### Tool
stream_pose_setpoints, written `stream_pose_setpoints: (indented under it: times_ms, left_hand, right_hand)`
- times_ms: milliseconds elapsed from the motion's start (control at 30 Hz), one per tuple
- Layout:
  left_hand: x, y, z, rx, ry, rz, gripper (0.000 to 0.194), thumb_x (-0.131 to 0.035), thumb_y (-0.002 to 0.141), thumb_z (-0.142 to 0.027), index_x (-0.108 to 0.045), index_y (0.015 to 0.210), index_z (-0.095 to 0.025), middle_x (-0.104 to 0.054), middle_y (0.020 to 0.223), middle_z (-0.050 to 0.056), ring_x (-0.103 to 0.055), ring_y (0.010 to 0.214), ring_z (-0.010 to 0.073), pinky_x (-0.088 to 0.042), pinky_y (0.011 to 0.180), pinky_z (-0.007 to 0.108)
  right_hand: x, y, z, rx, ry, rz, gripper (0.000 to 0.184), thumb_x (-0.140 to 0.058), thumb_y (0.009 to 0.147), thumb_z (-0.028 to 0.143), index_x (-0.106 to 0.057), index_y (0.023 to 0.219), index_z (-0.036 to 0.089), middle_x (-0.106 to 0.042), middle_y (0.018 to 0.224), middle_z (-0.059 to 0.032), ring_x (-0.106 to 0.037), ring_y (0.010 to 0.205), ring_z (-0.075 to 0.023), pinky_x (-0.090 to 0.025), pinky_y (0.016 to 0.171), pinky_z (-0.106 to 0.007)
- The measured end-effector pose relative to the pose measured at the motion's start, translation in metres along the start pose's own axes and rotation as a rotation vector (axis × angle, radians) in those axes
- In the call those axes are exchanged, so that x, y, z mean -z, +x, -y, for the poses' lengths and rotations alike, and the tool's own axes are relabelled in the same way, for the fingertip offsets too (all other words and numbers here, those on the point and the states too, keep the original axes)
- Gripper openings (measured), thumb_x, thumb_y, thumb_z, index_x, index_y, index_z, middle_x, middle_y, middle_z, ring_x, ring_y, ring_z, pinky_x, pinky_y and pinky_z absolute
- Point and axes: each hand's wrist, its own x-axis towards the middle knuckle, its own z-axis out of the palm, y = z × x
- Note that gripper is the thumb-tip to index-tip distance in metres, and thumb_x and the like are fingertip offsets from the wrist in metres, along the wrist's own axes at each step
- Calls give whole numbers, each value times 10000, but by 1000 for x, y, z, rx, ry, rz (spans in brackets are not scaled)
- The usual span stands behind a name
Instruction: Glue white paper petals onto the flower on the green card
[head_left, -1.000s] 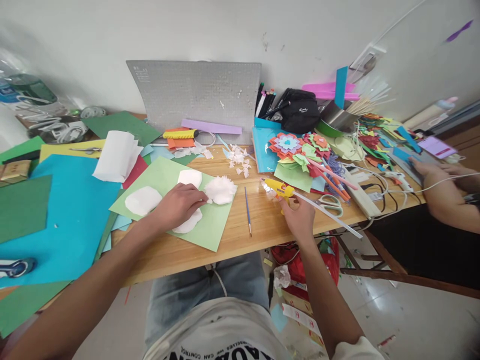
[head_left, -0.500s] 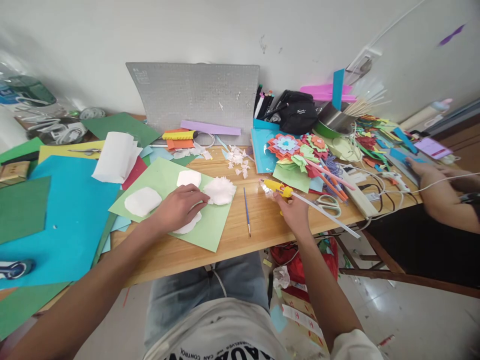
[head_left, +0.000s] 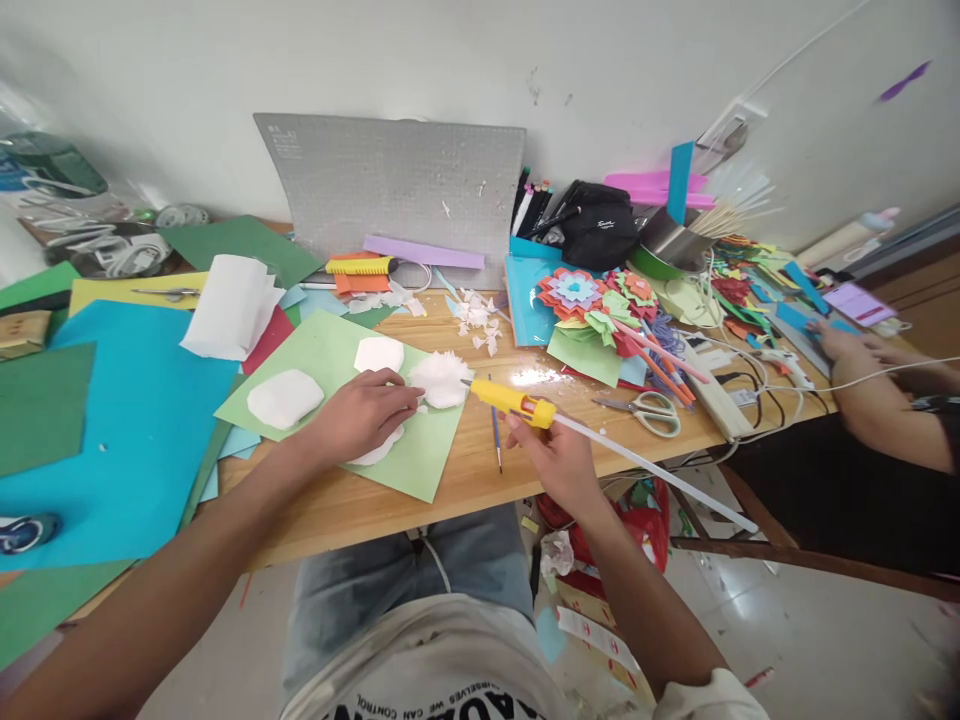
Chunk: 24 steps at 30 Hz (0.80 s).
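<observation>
My right hand (head_left: 562, 465) grips a yellow glue gun (head_left: 517, 403), with a long glue stick (head_left: 660, 473) jutting from its back. The nozzle points left and reaches the right edge of a frilled white paper piece (head_left: 444, 378); contact is hard to judge. With fingertips together, my left hand (head_left: 367, 412) holds that piece at its left edge. Beneath lies a light green sheet (head_left: 420, 468). Rounded white paper pieces lie on it: one at the left (head_left: 285, 398), one behind my left hand (head_left: 379, 353), one partly hidden under it (head_left: 381, 446).
A thin blue paintbrush (head_left: 496, 440) lies under the gun's nozzle. Scissors (head_left: 652, 410) rest to the right, before paper flowers (head_left: 576, 290) and a power strip (head_left: 716, 395). White scraps (head_left: 476, 312) lie behind. Another person's hands (head_left: 844, 345) work at far right.
My right hand has brought the glue gun left from near the scissors to the frilled white paper, uncovering the scissors' blades. My left hand stays at the paper's edge.
</observation>
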Motion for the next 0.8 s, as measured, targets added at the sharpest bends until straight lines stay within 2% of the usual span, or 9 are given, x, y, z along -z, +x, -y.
stream_pose_setpoints:
  times_ms: [100, 200, 467, 800]
  left_hand:
    - [-2, -1, 1, 13, 15, 4, 307, -416, 963, -278, -667, 1117, -193, -679, 977, 107, -602, 992, 238, -480, 857, 382]
    - [-4, -1, 2, 18, 29, 16, 310, -412, 963, -278, -669, 1114, -196, -670, 991, 108, -608, 979, 232, -478, 861, 379]
    - [-5, -2, -1, 12, 43, 10, 304, -414, 958, -261, -664, 1109, -176, -677, 995, 118, -605, 993, 241, -478, 861, 394]
    - [-3, -1, -4, 0, 29, 7, 298, -404, 961, -251, -670, 1072, -175, -704, 1004, 104, -595, 1004, 245, -474, 853, 400]
  right_hand:
    - [-12, 1, 6, 10, -84, 70, 304, -536, 888, 479, -632, 925, 193, -657, 688, -10, -601, 594, -166, -479, 611, -283]
    - [-20, 5, 9, 44, -180, 76, 314, -517, 896, 486, -624, 951, 196, -651, 683, -6, -579, 575, -167, -455, 588, -279]
    - [-35, 13, 8, 101, -263, 68, 315, -482, 919, 459, -617, 1046, 204, -715, 925, -74, -658, 842, -247, -490, 778, -346]
    - [-40, 15, 3, 99, -313, 68, 305, -468, 925, 455, -594, 1052, 208, -713, 946, -85, -657, 862, -259, -483, 785, -359]
